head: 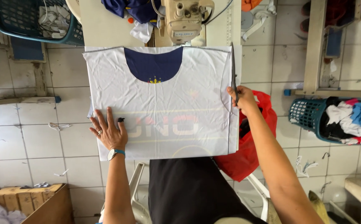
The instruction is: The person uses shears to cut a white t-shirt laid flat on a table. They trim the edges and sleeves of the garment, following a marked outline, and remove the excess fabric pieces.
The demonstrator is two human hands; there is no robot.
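Two baskets frame what we see; starting at the far left, a teal plastic laundry basket [39, 23] sits at the top corner above a white tiled floor [31, 137] littered with fabric scraps, and a cardboard box [27, 203] stands at the bottom. Our left hand [109, 132], fingers spread flat, presses down on the lower left part of a white jersey panel with a navy blue neck piece [164, 95]. That panel lies smoothed out across a pale sewing table [101, 25], its top edge just below a cream sewing machine [183, 18]. Along the panel's right edge, our right hand [242, 99] is closed around the handles of long dark scissors [233, 70], whose blades point away from us beside the fabric's edge. Below that hand hangs a red plastic bag [247, 157]. Farther right, a second teal basket of mixed clothes [338, 120] rests on the tiles under a wooden bench [317, 45].
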